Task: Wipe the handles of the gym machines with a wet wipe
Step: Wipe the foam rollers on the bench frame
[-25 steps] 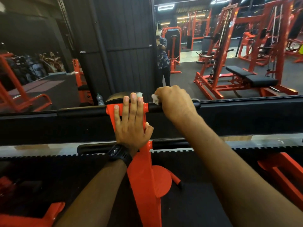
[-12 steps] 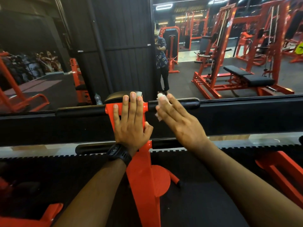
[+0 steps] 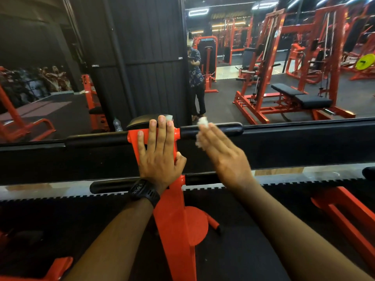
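An orange machine post carries a black padded handle bar; its right grip and left grip stick out sideways. My left hand lies flat with straight fingers on the orange bracket at the top of the post. My right hand has straight fingers and presses a crumpled white wet wipe against the near side of the right grip. A second, lower black bar crosses the post below my hands.
A wall mirror ahead reflects a standing person, orange gym machines and a black bench. A black ledge runs along the mirror's base. Orange frame parts sit low right and low left on black flooring.
One second ago my right hand was curled over the right grip with the wipe. It has since opened and slid to the grip's near side, fingers straight. My left hand has stayed put.
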{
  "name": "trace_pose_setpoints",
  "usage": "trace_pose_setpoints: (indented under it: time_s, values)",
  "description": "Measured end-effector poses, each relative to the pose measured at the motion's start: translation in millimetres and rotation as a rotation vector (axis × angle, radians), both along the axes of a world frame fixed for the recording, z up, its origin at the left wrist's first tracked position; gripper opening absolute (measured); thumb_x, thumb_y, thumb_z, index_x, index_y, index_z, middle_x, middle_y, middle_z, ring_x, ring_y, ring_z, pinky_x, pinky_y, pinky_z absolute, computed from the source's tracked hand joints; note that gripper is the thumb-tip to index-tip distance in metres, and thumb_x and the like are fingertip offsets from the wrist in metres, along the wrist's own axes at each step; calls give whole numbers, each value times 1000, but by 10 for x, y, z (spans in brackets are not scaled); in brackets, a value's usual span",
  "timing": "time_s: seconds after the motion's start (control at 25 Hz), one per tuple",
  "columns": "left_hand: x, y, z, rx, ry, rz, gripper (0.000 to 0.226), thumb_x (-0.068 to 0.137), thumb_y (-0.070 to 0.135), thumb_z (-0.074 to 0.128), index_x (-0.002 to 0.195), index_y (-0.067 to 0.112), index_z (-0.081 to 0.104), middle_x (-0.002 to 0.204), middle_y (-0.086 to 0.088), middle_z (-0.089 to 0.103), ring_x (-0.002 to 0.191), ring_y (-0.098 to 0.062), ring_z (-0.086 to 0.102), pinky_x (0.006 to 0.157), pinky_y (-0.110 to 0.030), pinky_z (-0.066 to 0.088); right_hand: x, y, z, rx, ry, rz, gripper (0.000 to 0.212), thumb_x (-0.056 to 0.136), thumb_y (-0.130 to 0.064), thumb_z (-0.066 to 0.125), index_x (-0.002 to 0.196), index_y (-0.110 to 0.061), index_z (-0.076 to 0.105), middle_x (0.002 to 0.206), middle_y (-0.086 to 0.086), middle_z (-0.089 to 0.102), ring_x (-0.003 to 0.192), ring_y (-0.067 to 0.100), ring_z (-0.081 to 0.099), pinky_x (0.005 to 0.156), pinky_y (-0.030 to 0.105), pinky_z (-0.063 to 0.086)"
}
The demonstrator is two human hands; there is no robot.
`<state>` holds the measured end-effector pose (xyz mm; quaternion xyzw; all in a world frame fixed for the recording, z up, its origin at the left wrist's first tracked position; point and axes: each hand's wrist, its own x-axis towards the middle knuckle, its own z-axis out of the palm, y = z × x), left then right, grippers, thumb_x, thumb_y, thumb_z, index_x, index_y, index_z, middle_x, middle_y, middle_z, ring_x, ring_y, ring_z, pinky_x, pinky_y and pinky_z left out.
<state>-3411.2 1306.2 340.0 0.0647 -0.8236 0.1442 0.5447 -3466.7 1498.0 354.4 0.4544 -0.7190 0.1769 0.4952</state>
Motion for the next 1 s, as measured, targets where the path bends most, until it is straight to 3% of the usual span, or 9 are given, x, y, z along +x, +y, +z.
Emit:
trace_pose_setpoints:
  time_s: [0.08, 0.16, 0.24, 0.36, 0.52, 0.6, 0.68, 0.8, 1.0]
  values:
    - [4, -9, 0, 1, -6, 20, 103, 77, 33, 56, 160, 12, -2, 166, -6, -3, 155, -23, -6, 123, -54, 2, 33, 48, -29, -137, -143, -51, 57, 87, 13, 63, 141, 1, 50, 152, 17, 42, 143, 30, 37, 120, 15, 12]
    - [-2, -2, 0, 0, 4, 26, 102, 77, 32, 56, 160, 10, 1, 166, -7, -1, 155, -24, -4, 123, -55, 4, 44, 15, -96, -138, -92, -68, 57, 85, 13, 67, 139, 2, 53, 149, 18, 45, 142, 31, 38, 120, 16, 13]
    - [3, 8, 5, -1, -4, 17, 101, 78, 32, 56, 159, 10, 1, 166, -7, -3, 155, -24, -5, 123, -55, 4, 0, 44, -111, -182, -111, -56, 53, 88, 7, 66, 139, 0, 54, 148, 17, 48, 141, 28, 41, 119, 18, 20]
    - [16, 1, 6, -5, -7, 13, 102, 77, 31, 56, 159, 11, -2, 166, -8, -2, 154, -24, -8, 123, -54, 1, 81, 60, -148, -550, -313, 1, 36, 93, -3, 63, 129, -2, 63, 137, 13, 58, 129, 20, 55, 108, 26, 45]
    - [17, 1, -3, -12, 19, 4, 101, 77, 30, 57, 159, 10, 2, 166, -7, -1, 155, -24, -6, 123, -55, 4, 555, -354, -97, -1234, -1079, 127, 16, 92, -11, 67, 98, -26, 66, 105, -6, 64, 92, 3, 62, 78, 24, 54]
    - [12, -1, 7, -20, 17, 6, 100, 77, 30, 57, 160, 9, 4, 166, -7, -1, 155, -25, -4, 123, -55, 5, 566, -494, 108, -1513, -1499, 406, 12, 94, -12, 65, 99, -23, 68, 99, 0, 71, 88, 6, 67, 85, 26, 56]
    - [1, 4, 0, -8, 27, -1, 97, 77, 31, 57, 159, 8, 9, 166, -8, 3, 155, -25, -1, 123, -56, 7, 584, -582, 327, -1614, -1704, 658, 12, 96, -4, 59, 99, -10, 70, 89, 2, 70, 86, 7, 67, 95, 26, 55]
    - [-9, 16, -18, 6, 70, 7, 90, 80, 32, 50, 159, 7, 15, 166, -9, 8, 155, -26, 4, 122, -58, 13, 692, -618, 527, -1680, -1798, 857, 15, 96, 5, 55, 94, -4, 67, 86, 4, 67, 87, 11, 66, 97, 28, 54]
    - [15, 73, 15, 21, 68, 4, 97, 73, 26, 63, 157, 6, 21, 164, -11, 14, 154, -27, 10, 122, -57, 13, 602, -503, 548, -1873, -1839, 928, 17, 95, 9, 55, 102, 0, 67, 122, 19, 65, 116, 26, 64, 101, 35, 52]
